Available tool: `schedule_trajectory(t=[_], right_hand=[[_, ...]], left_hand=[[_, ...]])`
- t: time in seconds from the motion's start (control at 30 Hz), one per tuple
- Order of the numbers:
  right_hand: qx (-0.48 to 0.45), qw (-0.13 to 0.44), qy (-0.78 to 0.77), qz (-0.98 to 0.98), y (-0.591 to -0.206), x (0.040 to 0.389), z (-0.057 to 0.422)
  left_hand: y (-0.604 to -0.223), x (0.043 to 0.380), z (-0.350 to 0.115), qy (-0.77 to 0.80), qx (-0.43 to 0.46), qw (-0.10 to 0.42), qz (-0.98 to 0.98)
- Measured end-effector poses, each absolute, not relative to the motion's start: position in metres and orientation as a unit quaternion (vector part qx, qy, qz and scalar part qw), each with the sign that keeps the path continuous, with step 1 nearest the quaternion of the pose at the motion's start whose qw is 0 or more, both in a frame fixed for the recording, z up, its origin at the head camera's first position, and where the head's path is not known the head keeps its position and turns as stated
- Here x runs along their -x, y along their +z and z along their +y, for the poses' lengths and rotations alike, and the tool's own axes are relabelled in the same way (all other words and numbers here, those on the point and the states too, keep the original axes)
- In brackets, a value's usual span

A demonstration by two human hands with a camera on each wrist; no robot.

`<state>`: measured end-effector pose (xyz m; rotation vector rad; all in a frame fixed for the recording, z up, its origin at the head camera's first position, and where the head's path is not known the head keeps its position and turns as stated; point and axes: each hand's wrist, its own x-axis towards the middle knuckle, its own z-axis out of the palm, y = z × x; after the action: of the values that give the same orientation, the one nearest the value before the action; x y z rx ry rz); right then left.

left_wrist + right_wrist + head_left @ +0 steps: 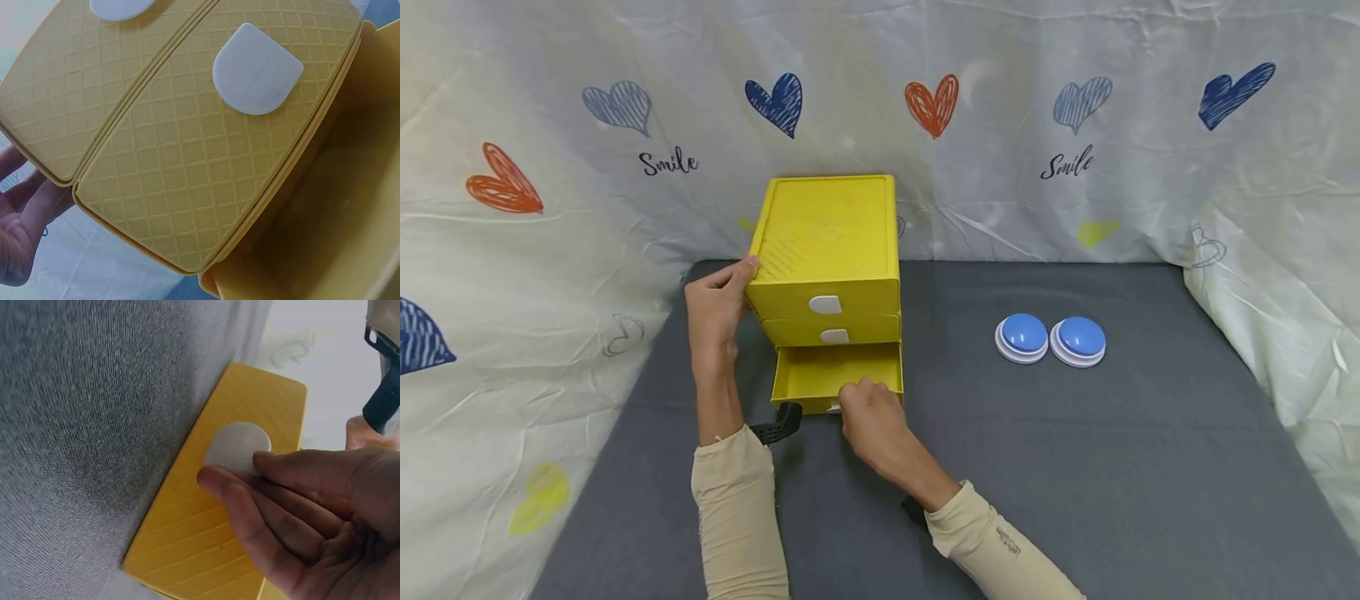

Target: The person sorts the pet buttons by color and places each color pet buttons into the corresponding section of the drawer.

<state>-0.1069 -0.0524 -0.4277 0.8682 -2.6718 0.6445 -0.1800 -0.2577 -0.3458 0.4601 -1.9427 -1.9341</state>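
Note:
A yellow drawer unit [827,229] stands on the grey cloth, its bottom drawer [808,405] pulled out; what shows of the drawer's inside is bare. My left hand [711,312] rests against the unit's left side, thumb at the upper front corner. In the left wrist view its fingers [37,200] are partly hidden behind the side wall. The two upper drawers, with white tabs [258,70], are closed. My right hand [876,425] is at the bottom drawer's front. The right wrist view shows its thumb and fingers pinching that drawer's white tab handle [237,447].
Two blue dome buttons [1024,333] on white bases sit side by side to the right of the unit. Behind the table hangs a white curtain [985,125] printed with hearts. A black wrist mount [778,422] on the left forearm is near the drawer's front left corner.

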Motion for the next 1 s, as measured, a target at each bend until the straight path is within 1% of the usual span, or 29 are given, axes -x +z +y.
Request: schedule_trajectory(t=[0.3, 0.67, 0.77, 0.9, 1.0], right_hand=[[-0.321, 0.127, 0.233, -0.909, -0.426, 0.098, -0.046], [-0.353, 0.099, 0.219, -0.904, -0.416, 0.079, -0.043], [-0.351, 0.058, 0.212, -0.91, -0.412, 0.078, -0.042], [-0.34, -0.042, 0.215, -0.915, -0.405, 0.076, -0.041], [-0.335, -0.098, 0.234, -0.907, -0.398, 0.074, -0.037]], left_hand=[[-0.347, 0.18, -0.257, -0.682, -0.155, 0.189, -0.689], [-0.345, 0.182, -0.258, -0.693, -0.147, 0.192, -0.679], [-0.346, 0.183, -0.257, -0.688, -0.147, 0.193, -0.684], [-0.346, 0.182, -0.257, -0.685, -0.157, 0.187, -0.686], [-0.347, 0.182, -0.257, -0.686, -0.165, 0.182, -0.685]])
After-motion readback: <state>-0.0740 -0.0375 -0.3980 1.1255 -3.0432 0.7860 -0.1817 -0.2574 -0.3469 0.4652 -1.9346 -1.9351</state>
